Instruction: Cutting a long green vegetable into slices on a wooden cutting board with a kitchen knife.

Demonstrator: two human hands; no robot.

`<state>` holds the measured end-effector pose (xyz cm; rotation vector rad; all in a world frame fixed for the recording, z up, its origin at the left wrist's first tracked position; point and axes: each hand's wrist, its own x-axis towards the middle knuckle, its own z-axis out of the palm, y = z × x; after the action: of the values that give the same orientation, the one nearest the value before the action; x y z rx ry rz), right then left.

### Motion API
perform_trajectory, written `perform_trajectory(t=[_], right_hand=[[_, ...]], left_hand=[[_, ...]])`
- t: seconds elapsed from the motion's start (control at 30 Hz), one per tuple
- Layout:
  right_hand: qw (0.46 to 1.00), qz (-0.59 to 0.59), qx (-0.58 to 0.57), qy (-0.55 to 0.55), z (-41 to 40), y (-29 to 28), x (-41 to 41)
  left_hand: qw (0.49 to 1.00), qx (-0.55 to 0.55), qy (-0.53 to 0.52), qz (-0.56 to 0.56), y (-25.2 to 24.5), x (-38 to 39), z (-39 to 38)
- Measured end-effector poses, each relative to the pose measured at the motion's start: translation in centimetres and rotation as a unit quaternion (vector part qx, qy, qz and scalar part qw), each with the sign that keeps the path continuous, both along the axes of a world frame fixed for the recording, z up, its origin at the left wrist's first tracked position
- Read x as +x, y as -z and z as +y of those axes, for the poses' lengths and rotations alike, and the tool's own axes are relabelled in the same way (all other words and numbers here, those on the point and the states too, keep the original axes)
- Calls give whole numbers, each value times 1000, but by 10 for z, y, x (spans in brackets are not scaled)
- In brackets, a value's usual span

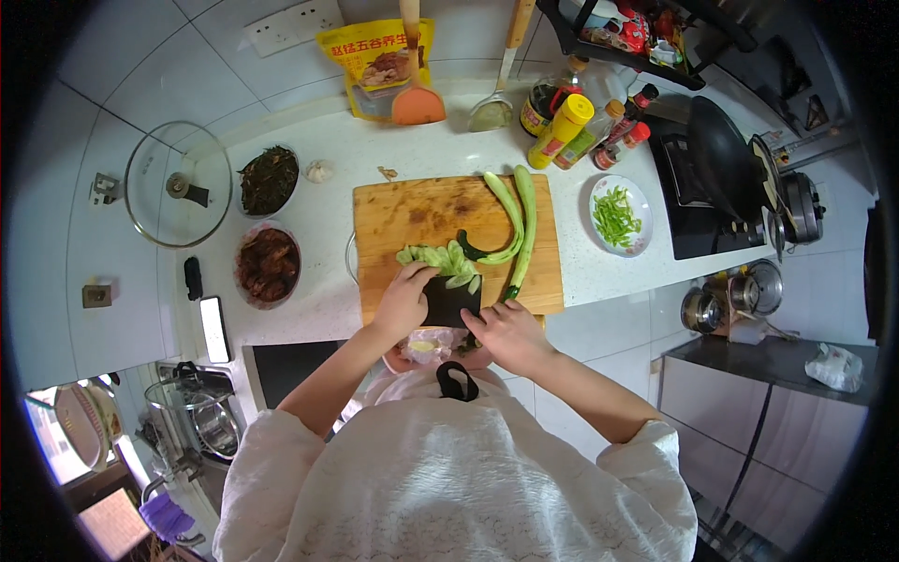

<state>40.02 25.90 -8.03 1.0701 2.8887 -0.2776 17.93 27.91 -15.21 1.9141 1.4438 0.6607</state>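
Note:
On the wooden cutting board point(414, 204) lies a heap of pale green vegetable slices point(439, 258). A dark, wide blade, like a cleaver's point(444, 302), sits flat at the board's near edge, with a few slices on its far edge. My left hand point(406, 301) is at the blade's left side, fingertips at the slices. My right hand point(509, 336) has its thumb on the blade's right corner; its handle is hidden. Two long, slim, peeled green vegetables, perhaps cucumbers, lie at the right: one curved point(516, 218), one nearly straight point(527, 225), its dark end by my right fingers.
A plate of green strips point(617, 216) stands right of the board, near the hob and wok point(727, 158). Bottles point(562, 131) stand behind. Bowls of dark leafy food point(269, 180) and brown meat-like pieces point(267, 265), garlic point(319, 171) and a phone point(214, 329) are at left.

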Motion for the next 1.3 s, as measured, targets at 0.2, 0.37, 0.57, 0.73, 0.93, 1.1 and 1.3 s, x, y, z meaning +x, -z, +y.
perform_trajectory(t=[0.2, 0.37, 0.57, 0.73, 0.93, 1.1, 1.3], right_hand=[[1000, -2, 0, 1, -1, 6, -4], [1000, 30, -6, 3, -1, 0, -6], [999, -22, -46, -9, 1, 3, -8], [1000, -12, -11, 4, 0, -5, 5], [999, -45, -21, 23, 0, -20, 21], [998, -62, -20, 25, -1, -35, 23], [996, -2, -52, 71, -5, -32, 30]], left_hand=[[996, -19, 81, -15, -17, 20, -14], [999, -37, 16, 21, -18, 24, -5], [997, -22, 68, -39, -20, 34, -12], [998, -20, -36, -57, -13, -3, -5], [996, -60, -37, -57, -9, -25, -17], [999, -6, -32, -29, 11, -9, -5], [997, -34, -31, -54, -21, 0, 10]])
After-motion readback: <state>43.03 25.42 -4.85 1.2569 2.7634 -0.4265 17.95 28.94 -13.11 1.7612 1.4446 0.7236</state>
